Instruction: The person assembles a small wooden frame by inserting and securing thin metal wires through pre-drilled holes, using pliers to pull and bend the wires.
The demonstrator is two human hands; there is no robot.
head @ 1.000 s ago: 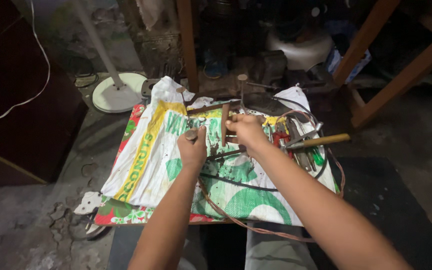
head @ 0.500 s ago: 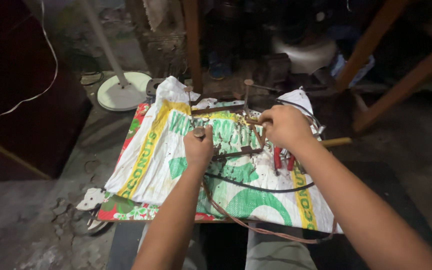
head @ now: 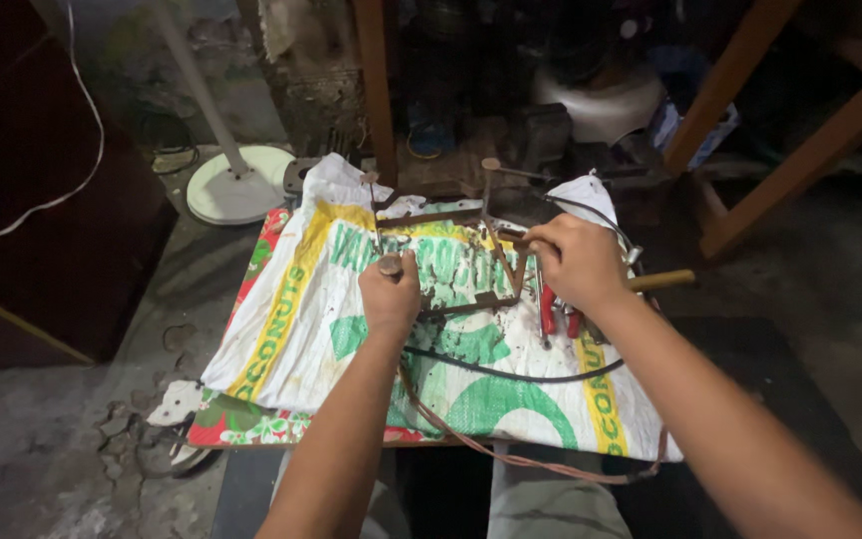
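Left hand (head: pixel 391 294): our fingers are curled shut around a small round-headed tool (head: pixel 390 265), its top showing above the fist, at about 9 o'clock of the frame
Right hand (head: pixel 579 262): our fingers are pinched together on the far right corner of the metal frame (head: pixel 471 262), at its 3 o'clock side
Frame: a rusty open rectangle of thin bars, lying on the printed woven sack (head: pixel 301 319) that covers the small table, between our two hands
Doing it well: we judge that we should pin the frame flat with the right hand and keep the left fist low and steady, so the bars do not skid on the sack
Nearby: red-handled pliers (head: pixel 554 317) at 5 o'clock of the right hand; a wooden handle (head: pixel 662 280) at its 3 o'clock; a black cable (head: pixel 511 371) and a brown cord (head: pixel 511 457) at 6 o'clock
Containers: a pale rounded vessel (head: pixel 601 105) sits at 12 o'clock behind the table; we cannot tell what is in it
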